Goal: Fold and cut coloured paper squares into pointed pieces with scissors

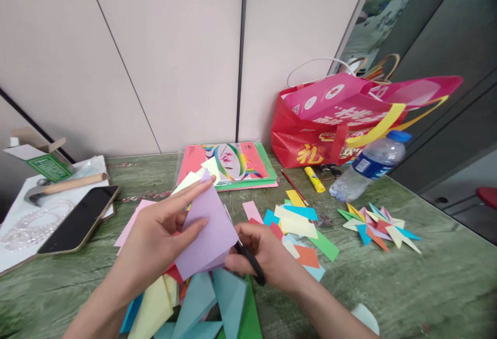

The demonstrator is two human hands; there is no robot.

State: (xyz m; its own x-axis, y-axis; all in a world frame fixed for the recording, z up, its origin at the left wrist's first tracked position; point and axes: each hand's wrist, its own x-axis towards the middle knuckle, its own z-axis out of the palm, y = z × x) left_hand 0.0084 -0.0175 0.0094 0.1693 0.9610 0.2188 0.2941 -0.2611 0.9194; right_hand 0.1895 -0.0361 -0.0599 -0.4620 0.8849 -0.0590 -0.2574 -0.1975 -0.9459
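Observation:
My left hand (163, 230) pinches a folded sheet of purple paper (209, 227) between thumb and fingers, raised over the table. In my right hand (260, 251) is a pair of scissors with black handles (250, 261), its blades at the right edge of the purple paper and partly hidden by it. Beneath both hands lies a heap of folded coloured paper, with teal pieces (198, 303), pale yellow pieces (153, 310) and a green sheet (250, 315). Cut paper strips (297, 225) in several colours are scattered to the right of my right hand.
Along the back are a paper pack (225, 160), a red bag (303, 142), a yellow glue stick (314, 179), a brown pencil (294, 187) and a plastic bottle (368, 165). Folded paper stars (378, 225) lie right. At left are a phone (79, 220), a hammer (70, 185) and a box (42, 160).

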